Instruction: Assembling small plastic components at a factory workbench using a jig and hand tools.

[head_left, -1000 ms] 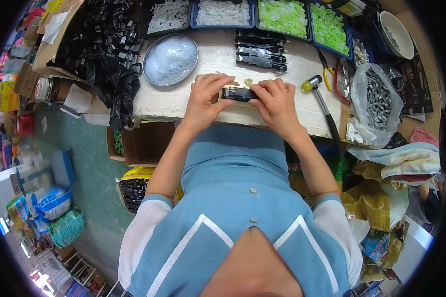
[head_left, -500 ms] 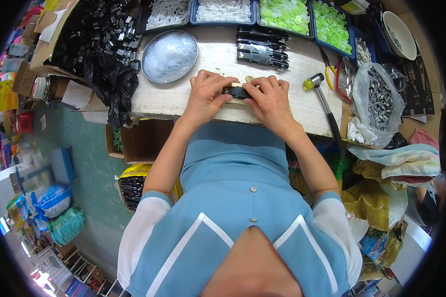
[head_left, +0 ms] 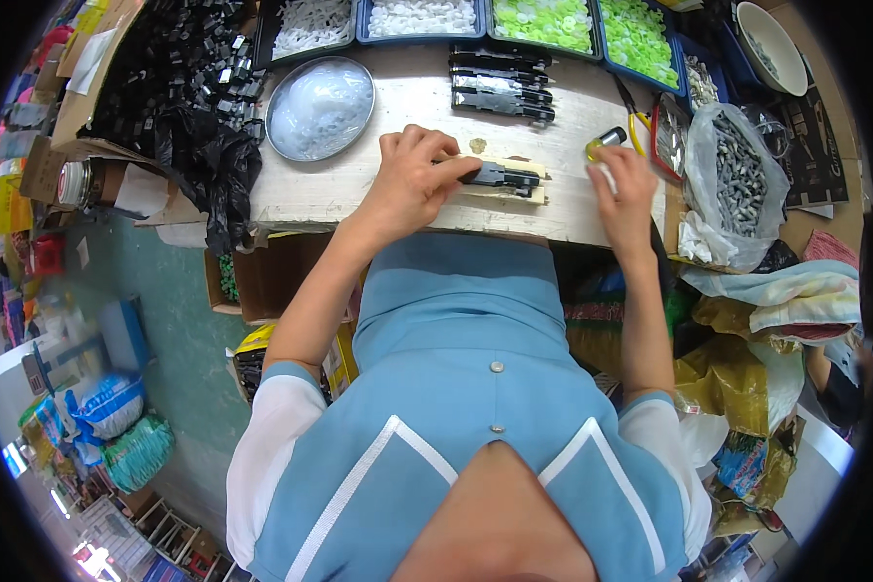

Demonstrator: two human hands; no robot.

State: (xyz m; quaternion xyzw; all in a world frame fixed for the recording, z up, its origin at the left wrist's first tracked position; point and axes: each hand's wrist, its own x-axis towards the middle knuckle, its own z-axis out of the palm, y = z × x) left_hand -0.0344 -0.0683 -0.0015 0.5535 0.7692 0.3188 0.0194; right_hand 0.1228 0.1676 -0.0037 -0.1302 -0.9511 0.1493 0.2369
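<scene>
On the table before me, my left hand [head_left: 417, 179] pinches the left end of a long black plastic part [head_left: 502, 177] between thumb and fingers. That part lies on a pale block [head_left: 529, 194] near the table's front edge. To the right, my right hand [head_left: 626, 184] is over the handle of a small hammer [head_left: 606, 143] with a yellow and metal head. Its thumb and fingers are curved but apart, and the hand covers most of the handle. Similar black parts [head_left: 501, 87] lie in a stack farther back.
A round metal dish [head_left: 274, 112] holds a clear plastic bag. Blue trays [head_left: 417, 39] of small white and green pieces line the back. Yellow-handled pliers [head_left: 638, 131] and a bag of metal pieces [head_left: 742, 175] are at right. A box of black parts [head_left: 179, 82] stands left.
My right hand has let go of the black part and moved right, over the hammer. My left hand remains on the part, which now shows more of its length on the block.
</scene>
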